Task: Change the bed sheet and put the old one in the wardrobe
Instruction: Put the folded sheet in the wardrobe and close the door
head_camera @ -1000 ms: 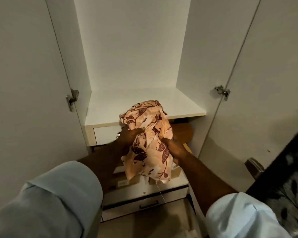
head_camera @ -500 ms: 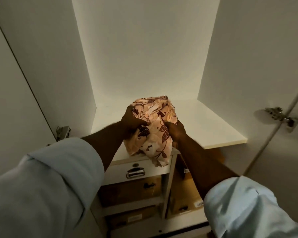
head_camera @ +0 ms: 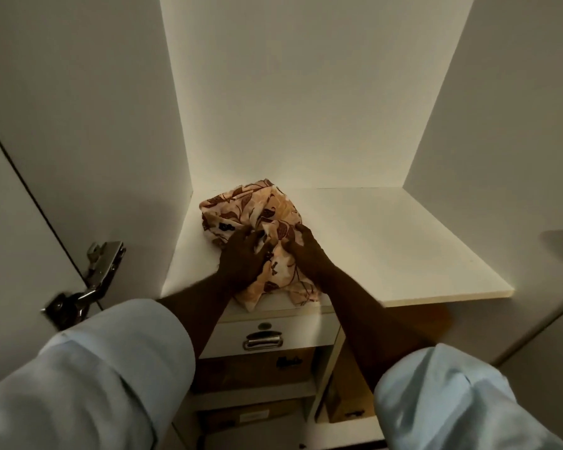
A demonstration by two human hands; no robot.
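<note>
Bed sheet: The crumpled peach bed sheet (head_camera: 251, 212), printed with dark red leaves, lies bundled inside the wardrobe (head_camera: 290, 92). It sits on the white shelf (head_camera: 387, 241), near the left wall and toward the back. Its near folds spill over the shelf's front edge.
Your left hand: Your left hand (head_camera: 241, 258) lies on the bundle's near left side. The fingers are spread and bent into the folds, bunching cloth between them.
Your right hand: Your right hand (head_camera: 307, 251) meets the bundle from the right, just beside the left hand. Its fingers are curled into the fabric, grasping it.
Sleeves: Your pale blue sleeves (head_camera: 111, 378) are pushed back, leaving both forearms bare.
Below the shelf: A white drawer (head_camera: 306, 329) with a metal handle (head_camera: 263, 341) sits directly under the overhanging cloth. Brown cardboard boxes (head_camera: 251, 368) fill the compartments beneath it.
Left door: A metal hinge (head_camera: 100, 271) joins the open door (head_camera: 13, 238) to the wardrobe's left side panel.
</note>
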